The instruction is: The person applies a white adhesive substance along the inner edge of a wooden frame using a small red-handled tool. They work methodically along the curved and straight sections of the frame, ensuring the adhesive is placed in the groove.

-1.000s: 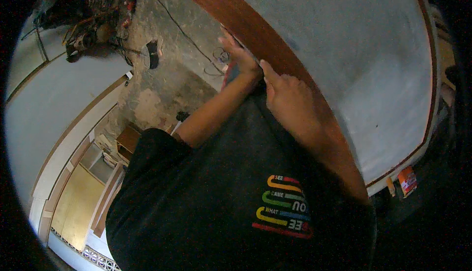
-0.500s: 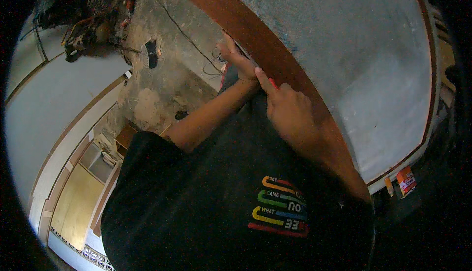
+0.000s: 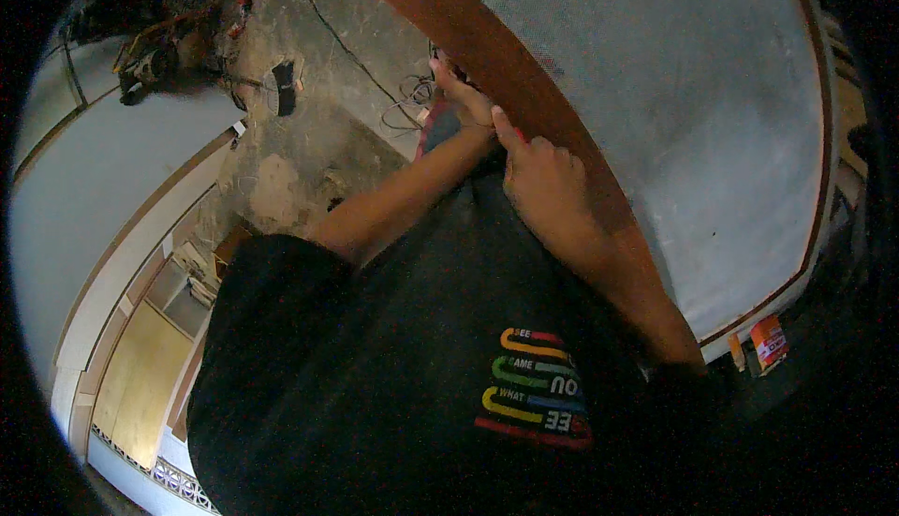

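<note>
A large grey panel (image 3: 646,95) with a brown border strip (image 3: 524,76) lies in front of me, its near edge bowed by the lens. My left hand (image 3: 461,96) is at that edge, one digit stretched out and the others partly hidden against the brown strip. Just right of its wrist, my right hand (image 3: 551,177) is closed round a slim red tool (image 3: 521,136), with the index finger extended along it. Only a sliver of red shows, so the tool's kind and tip cannot be made out. The two hands nearly touch.
A cable (image 3: 351,52) runs over the concrete floor (image 3: 281,146) to a loose coil. A dark-and-light brush-like object (image 3: 281,88) lies at left, near a dark heap of tools. An orange packet (image 3: 769,344) lies beyond the panel's right corner. A pale panel (image 3: 112,169) stands far left.
Both hands have shifted slightly up in the picture, staying close together. My left fingers have curled in more at the panel's edge. The right hand keeps its hold on the red tool.
</note>
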The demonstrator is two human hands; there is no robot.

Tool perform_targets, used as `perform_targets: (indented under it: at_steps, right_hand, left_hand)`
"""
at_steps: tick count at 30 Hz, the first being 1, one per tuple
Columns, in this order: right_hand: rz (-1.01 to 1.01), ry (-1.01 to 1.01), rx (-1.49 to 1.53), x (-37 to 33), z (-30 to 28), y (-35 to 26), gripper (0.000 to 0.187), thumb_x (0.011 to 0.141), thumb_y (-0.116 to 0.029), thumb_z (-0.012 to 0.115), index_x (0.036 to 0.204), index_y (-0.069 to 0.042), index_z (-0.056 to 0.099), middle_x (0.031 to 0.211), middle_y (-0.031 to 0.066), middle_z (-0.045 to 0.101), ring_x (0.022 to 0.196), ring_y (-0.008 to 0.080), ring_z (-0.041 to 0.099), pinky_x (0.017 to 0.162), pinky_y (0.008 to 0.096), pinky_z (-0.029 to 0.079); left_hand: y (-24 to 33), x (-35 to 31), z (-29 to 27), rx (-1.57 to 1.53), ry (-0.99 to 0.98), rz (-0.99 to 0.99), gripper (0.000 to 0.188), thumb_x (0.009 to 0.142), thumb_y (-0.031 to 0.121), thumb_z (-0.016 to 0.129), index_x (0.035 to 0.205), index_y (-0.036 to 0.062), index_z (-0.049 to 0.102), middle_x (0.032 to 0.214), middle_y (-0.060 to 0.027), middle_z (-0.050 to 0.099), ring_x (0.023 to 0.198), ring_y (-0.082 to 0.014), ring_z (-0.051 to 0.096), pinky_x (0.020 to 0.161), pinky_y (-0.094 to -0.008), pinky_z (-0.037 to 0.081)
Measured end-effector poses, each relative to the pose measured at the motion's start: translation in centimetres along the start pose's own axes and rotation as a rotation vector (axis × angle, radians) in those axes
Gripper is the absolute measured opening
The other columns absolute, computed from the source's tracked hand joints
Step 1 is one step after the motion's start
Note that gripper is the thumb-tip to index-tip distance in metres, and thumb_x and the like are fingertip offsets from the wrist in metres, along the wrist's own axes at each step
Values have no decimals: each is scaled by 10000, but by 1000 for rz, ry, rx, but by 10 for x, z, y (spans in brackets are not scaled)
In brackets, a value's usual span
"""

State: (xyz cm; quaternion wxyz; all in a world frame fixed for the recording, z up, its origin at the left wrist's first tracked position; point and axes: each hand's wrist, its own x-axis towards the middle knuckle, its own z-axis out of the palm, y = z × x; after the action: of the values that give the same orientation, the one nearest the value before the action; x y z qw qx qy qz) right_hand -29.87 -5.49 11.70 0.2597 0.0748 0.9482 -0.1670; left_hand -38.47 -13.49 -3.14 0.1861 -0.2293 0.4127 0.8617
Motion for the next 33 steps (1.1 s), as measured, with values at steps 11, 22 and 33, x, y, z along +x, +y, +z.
perform_targets:
  at_steps: [11,22,33]
  right_hand:
    - [-17,-19,-74,-1,-12,2,663,962,-166,555,1598,-214,372,872,166,673,711,316,719,590,471,590]
    - [-67,73,-68,-34,13,25,656,963,-163,547,1596,-198,381,880,160,675,687,327,706,618,490,585]
    - [-57,70,-5,-52,11,48,648,961,-200,603,1572,-303,412,842,177,685,737,418,688,690,571,564]
  left_hand:
    - [-13,-13,11,16,121,29,880,1027,725,185,1644,98,206,1642,-83,329,1488,-281,312,1239,-424,191]
    - [-40,-25,-7,-86,71,-52,862,1031,711,206,1606,73,274,1586,-99,385,1437,-275,380,1209,-430,267]
    - [-53,-49,15,-132,-8,180,818,1050,669,233,1577,47,299,1561,-110,407,1404,-269,412,1191,-411,297]
